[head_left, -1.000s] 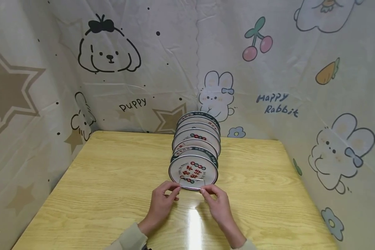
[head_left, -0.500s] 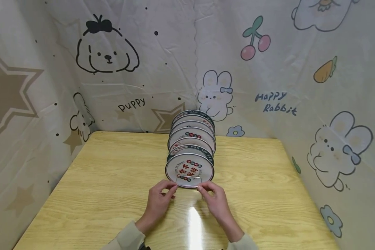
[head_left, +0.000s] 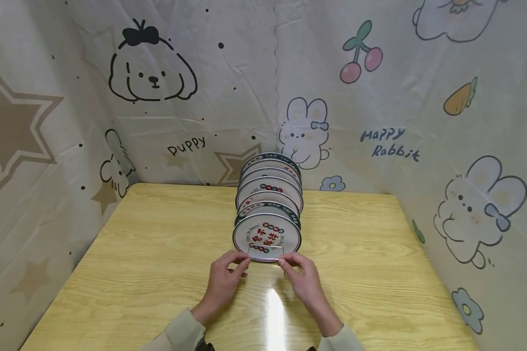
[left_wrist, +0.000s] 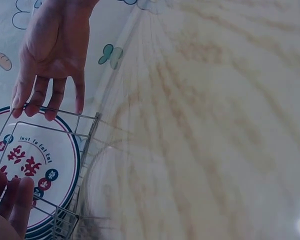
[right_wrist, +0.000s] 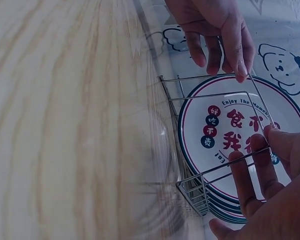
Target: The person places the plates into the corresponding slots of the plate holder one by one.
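Note:
Several round white plates (head_left: 267, 233) with dark rims and red lettering stand on edge, one behind another, in a metal wire dish rack (right_wrist: 192, 78) on the table. At the near end of the rack, my left hand (head_left: 225, 279) pinches the left corner of its wire frame between thumb and fingers. The opposite corner is pinched by my right hand (head_left: 306, 282). In the right wrist view, the fingers (right_wrist: 262, 162) lie around the thin wire in front of the foremost plate. Most of the rack is hidden behind the plates in the head view.
The wooden table (head_left: 167, 234) extends on both sides of the rack. A cloth curtain (head_left: 237, 63) printed with cartoon animals and stars surrounds its back and sides, close behind the far plates.
The rack with its plates has shifted slightly to the left on the table between one second and half a second ago, both hands moving along with it. Since then it stays about still.

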A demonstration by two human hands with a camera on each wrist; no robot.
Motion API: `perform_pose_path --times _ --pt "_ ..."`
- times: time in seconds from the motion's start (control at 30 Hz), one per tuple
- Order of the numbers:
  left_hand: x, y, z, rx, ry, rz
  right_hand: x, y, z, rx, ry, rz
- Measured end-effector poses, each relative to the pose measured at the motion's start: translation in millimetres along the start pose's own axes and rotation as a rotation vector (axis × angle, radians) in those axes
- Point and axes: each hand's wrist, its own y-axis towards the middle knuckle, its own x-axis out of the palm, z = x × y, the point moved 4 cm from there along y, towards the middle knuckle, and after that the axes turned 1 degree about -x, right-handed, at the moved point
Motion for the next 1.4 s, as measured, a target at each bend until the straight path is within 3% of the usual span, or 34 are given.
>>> perform_pose_path --times 0.67,1.4 --pt "2.4 7.1 -0.1 -0.075 -0.046 0.003 -2.4 6.5 2.0 -0.025 -0.033 0.005" --pt "3.4 9.8 1.6 -0.061 -0.054 0.015 -1.3 10.2 3.5 -0.014 -0.040 0.019"
